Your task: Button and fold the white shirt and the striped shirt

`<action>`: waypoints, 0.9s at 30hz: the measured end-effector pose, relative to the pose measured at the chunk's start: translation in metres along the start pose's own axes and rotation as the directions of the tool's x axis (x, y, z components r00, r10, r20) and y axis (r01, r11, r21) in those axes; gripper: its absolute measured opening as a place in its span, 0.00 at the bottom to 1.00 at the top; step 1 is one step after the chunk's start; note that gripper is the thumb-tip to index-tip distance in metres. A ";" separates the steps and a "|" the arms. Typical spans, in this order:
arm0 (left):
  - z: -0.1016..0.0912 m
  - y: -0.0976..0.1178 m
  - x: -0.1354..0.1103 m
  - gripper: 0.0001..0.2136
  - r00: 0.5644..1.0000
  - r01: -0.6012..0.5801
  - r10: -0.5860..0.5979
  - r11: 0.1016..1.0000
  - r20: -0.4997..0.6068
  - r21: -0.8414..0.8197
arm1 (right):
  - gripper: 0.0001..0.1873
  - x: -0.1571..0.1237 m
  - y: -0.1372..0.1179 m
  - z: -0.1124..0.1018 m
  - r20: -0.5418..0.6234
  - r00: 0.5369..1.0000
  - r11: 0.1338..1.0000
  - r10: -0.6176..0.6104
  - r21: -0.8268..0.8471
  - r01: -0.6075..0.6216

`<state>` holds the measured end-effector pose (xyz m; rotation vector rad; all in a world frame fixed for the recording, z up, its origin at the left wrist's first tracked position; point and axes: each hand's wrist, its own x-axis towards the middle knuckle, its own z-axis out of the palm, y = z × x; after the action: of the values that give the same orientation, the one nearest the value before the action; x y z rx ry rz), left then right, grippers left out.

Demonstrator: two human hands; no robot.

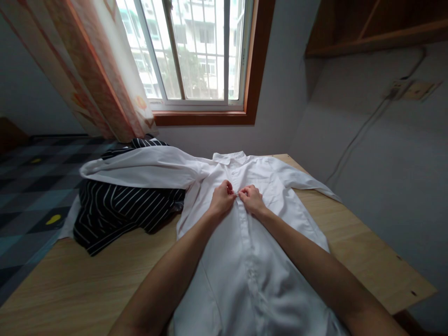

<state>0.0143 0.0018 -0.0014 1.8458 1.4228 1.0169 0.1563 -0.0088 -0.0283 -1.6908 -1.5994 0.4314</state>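
White sleeve [140,165] over striped garment [126,205]; shirt placket [243,224] in left hand [223,198] and right hand [252,199].

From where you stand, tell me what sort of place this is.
Probably a bedroom: what looks like checked bedding at left, a patterned curtain by the window, and a wooden wall shelf.

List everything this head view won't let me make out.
Head view: the small bit between left hand and right hand; too small, partly covered by fingers.
Head view: the hem of the white shirt; cut off by the bottom edge.
Head view: part of the striped garment; hidden under a sleeve.
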 end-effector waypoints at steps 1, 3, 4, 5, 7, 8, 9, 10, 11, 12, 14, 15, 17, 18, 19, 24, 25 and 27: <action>-0.001 0.001 -0.001 0.08 1.000 -0.029 0.029 0.997 0.009 0.075 | 0.08 0.002 0.001 0.001 0.007 1.000 1.000 -0.002 0.023 0.002; -0.003 0.003 -0.003 0.07 0.996 -0.087 0.086 0.965 0.015 0.247 | 0.08 0.004 0.003 0.000 -0.007 1.000 0.998 -0.006 0.066 0.006; -0.004 0.002 -0.005 0.09 0.993 -0.113 0.117 0.934 0.008 0.339 | 0.08 0.004 0.004 -0.001 -0.023 1.000 0.997 -0.012 0.080 0.014; -0.006 0.001 -0.006 0.11 0.989 -0.135 0.148 0.894 0.004 0.428 | 0.10 0.003 0.005 -0.004 -0.034 0.999 0.996 -0.031 0.078 0.034; -0.009 -0.003 -0.009 0.16 0.981 -0.186 0.184 0.807 0.059 0.561 | 0.14 -0.001 0.010 -0.014 -0.019 0.994 0.994 -0.109 0.002 0.109; -0.010 -0.006 -0.009 0.17 0.977 -0.213 0.179 0.772 0.116 0.599 | 0.17 -0.004 0.014 -0.021 0.011 0.988 0.985 -0.153 -0.073 0.154; -0.012 -0.009 -0.009 0.18 0.970 -0.240 0.161 0.745 0.181 0.623 | 0.20 -0.007 0.019 -0.028 0.056 0.981 0.968 -0.184 -0.160 0.191; -0.013 -0.012 -0.008 0.19 0.961 -0.263 0.139 0.725 0.238 0.637 | 0.23 -0.009 0.024 -0.034 0.109 0.975 0.945 -0.195 -0.245 0.216; -0.014 -0.015 -0.007 0.20 0.953 -0.279 0.121 0.712 0.278 0.645 | 0.25 -0.011 0.029 -0.040 0.160 0.969 0.921 -0.187 -0.314 0.230; -0.015 -0.018 -0.004 0.21 0.947 -0.289 0.111 0.702 0.301 0.651 | 0.27 -0.012 0.033 -0.044 0.204 0.964 0.903 -0.168 -0.361 0.233; -0.016 -0.022 0.004 0.23 0.940 -0.304 0.105 0.691 0.326 0.655 | 0.29 -0.010 0.039 -0.049 0.255 0.958 0.887 -0.134 -0.400 0.231; -0.017 -0.024 0.008 0.24 0.936 -0.312 0.105 0.690 0.336 0.653 | 0.29 -0.008 0.041 -0.049 0.262 0.957 0.887 -0.126 -0.403 0.227; -0.019 -0.027 0.018 0.25 0.930 -0.321 0.104 0.694 0.352 0.644 | 0.29 -0.002 0.041 -0.047 0.262 0.957 0.891 -0.121 -0.396 0.221; -0.020 -0.028 0.022 0.25 0.928 -0.323 0.101 0.698 0.359 0.639 | 0.29 0.001 0.040 -0.046 0.260 0.958 0.894 -0.120 -0.390 0.218; -0.021 -0.029 0.025 0.25 0.926 -0.326 0.100 0.701 0.365 0.635 | 0.29 0.004 0.040 -0.044 0.257 0.959 0.897 -0.121 -0.385 0.216; -0.025 -0.022 0.030 0.23 0.921 -0.358 0.139 0.670 0.364 0.650 | 0.23 0.010 0.037 -0.045 0.198 0.966 0.898 -0.164 -0.375 0.229; -0.026 -0.019 0.027 0.22 0.929 -0.351 0.157 0.659 0.336 0.665 | 0.21 0.010 0.035 -0.048 0.170 0.970 0.903 -0.176 -0.363 0.228; -0.028 -0.010 0.019 0.18 0.952 -0.305 0.178 0.636 0.250 0.709 | 0.18 0.004 0.027 -0.055 0.105 0.976 0.917 -0.194 -0.334 0.218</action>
<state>-0.0116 0.0223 0.0093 2.7000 1.6602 0.3600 0.2142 -0.0188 -0.0108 -1.7465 -1.9718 0.1063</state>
